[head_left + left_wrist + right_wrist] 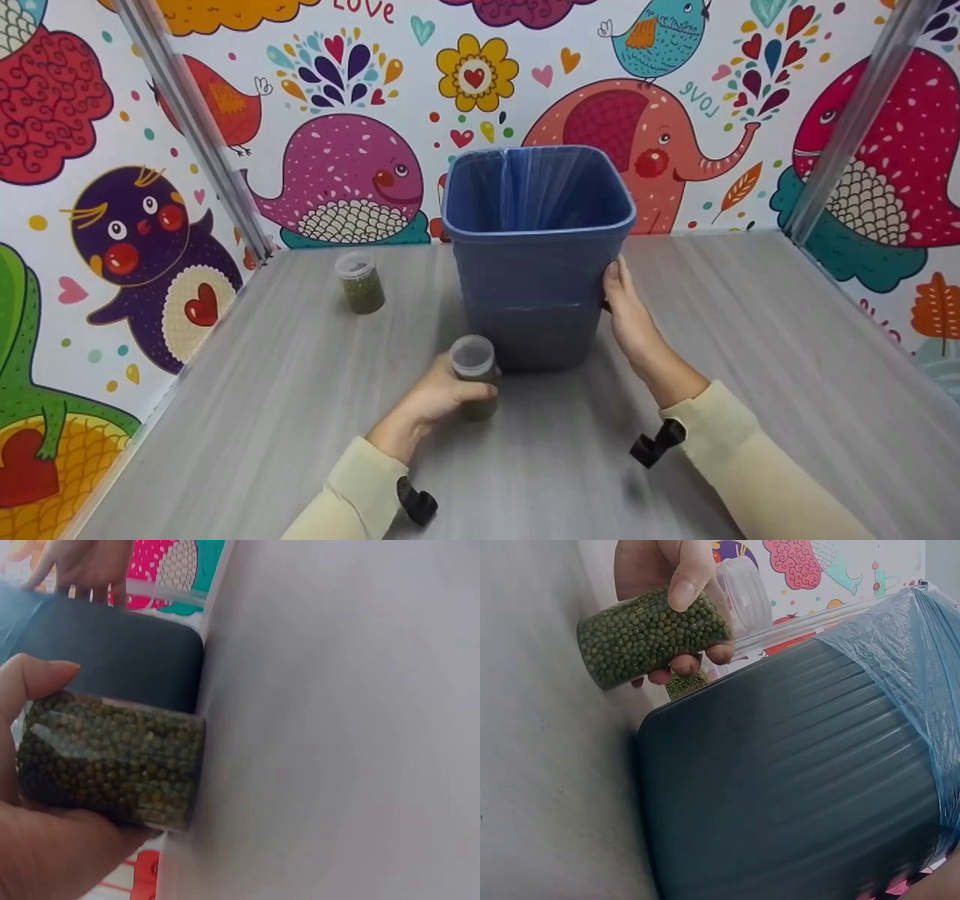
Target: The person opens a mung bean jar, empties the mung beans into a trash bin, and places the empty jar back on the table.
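My left hand [442,394] grips a clear jar [112,757] of green mung beans, thumb on one side and fingers round the other. The beans fill the lower part, below a clear upper section. Just beyond that jar stands a blue trash bin [536,292], upright, with a thin blue bag [900,652] lining it and folded over its rim. Against the bin's right side rests my right hand [634,322], fingers extended and partly hidden by the bin. Farther left, a second jar [361,285] of green beans stands upright on the table.
The grey table [300,420] reaches back to cartoon-printed walls [480,45], joined by metal corner posts [199,135]. A black strap mount [416,502] sits at the left cuff and another black mount [658,442] at the right cuff.
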Motion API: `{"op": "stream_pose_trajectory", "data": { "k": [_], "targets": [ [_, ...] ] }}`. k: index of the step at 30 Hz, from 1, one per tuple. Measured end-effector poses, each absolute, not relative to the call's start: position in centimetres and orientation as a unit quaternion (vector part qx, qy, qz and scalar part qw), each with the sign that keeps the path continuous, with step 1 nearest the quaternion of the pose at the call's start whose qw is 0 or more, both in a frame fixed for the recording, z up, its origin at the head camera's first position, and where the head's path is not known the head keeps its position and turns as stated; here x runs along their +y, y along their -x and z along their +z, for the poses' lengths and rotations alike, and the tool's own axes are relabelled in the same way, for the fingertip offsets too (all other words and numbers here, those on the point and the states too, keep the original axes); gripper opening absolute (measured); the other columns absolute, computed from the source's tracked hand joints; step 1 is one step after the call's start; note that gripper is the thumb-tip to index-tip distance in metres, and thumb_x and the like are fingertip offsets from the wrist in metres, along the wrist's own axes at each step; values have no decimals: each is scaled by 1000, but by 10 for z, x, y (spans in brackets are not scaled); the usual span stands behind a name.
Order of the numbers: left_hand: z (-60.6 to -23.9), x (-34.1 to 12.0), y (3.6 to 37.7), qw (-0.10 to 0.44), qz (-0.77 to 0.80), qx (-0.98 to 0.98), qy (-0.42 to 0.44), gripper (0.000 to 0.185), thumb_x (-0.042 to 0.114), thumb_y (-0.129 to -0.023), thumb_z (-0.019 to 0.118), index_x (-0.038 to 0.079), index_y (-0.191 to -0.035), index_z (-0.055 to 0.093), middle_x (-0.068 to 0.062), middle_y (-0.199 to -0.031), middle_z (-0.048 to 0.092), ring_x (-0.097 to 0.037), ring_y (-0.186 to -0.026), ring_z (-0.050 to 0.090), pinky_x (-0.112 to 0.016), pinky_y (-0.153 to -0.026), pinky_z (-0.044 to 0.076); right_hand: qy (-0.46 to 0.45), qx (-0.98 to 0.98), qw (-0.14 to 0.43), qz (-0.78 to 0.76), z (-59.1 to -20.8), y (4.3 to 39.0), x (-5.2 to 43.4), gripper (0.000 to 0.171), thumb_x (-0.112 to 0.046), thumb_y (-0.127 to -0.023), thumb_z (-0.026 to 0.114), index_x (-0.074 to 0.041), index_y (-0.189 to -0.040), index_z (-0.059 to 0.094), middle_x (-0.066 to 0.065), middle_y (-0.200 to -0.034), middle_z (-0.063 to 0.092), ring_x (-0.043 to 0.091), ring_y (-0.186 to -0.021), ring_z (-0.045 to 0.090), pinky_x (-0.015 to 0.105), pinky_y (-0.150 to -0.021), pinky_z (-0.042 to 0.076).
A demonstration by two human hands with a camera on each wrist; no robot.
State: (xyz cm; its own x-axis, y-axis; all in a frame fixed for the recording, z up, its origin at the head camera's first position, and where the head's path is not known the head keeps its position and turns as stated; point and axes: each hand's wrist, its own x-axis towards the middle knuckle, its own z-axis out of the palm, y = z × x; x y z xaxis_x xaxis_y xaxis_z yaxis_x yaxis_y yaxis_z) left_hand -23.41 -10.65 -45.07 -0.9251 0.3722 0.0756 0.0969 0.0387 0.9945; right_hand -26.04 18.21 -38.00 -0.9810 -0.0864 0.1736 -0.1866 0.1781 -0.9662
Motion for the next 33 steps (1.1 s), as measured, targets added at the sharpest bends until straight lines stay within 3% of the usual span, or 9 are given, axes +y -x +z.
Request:
{"op": "stream_pose_trajectory", "data": {
  "k": [14, 33],
  "targets": [
    [-450, -60, 227, 130, 680, 699, -181, 42, -8, -73, 79, -4, -113, 71, -8, -104, 77, -14, -97, 68, -29, -95, 51, -90, -766, 44, 635, -381, 262, 182, 85, -66, -109, 23, -16, -171, -7, 14, -179, 1, 34, -163, 10, 59, -130, 14],
    [-448, -56, 223, 127, 672, 707, -179, 43, -7, -72, 78, -4, -114, 71, -17, -109, 77, -17, -99, 68, -28, -94, 51, -82, -765, 48, 637, -382, 261, 181, 80, -59, -112, 23, -14, -171, -7, 13, -179, 2, 32, -164, 8, 57, -130, 13]
  ]
}}
